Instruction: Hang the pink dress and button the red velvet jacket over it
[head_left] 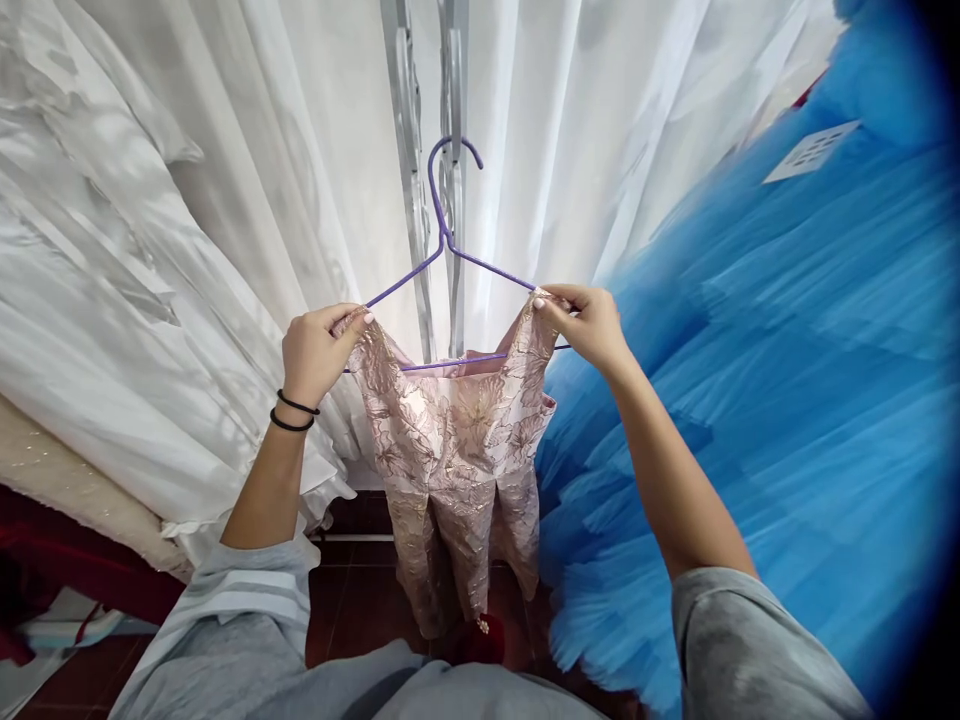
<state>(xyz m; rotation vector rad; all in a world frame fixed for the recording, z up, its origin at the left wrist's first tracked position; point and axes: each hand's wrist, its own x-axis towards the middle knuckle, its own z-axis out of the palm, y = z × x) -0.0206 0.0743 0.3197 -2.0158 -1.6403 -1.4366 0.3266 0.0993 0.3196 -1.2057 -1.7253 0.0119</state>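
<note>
A pink and gold floral brocade dress (pixel 465 430) hangs from a purple hanger (pixel 409 273), whose hook is looped over a grey metal bar. My left hand (pixel 319 345) pinches the dress's left shoulder strap near that arm of the hanger. On the other side, my right hand (pixel 585 320) grips the right strap between thumb and fingers at the hanger's other arm. The hanger's lower bar crosses the neckline. Below the waist the skirt falls in deep folds toward the floor.
A full blue tulle gown (pixel 712 380) with a white tag (pixel 810 152) fills the right side. White drapes (pixel 300 150) hang behind, and white garments (pixel 90 300) on the left. Grey metal uprights (pixel 455 90) stand at centre. Dark red tiles (pixel 337 600) cover the floor.
</note>
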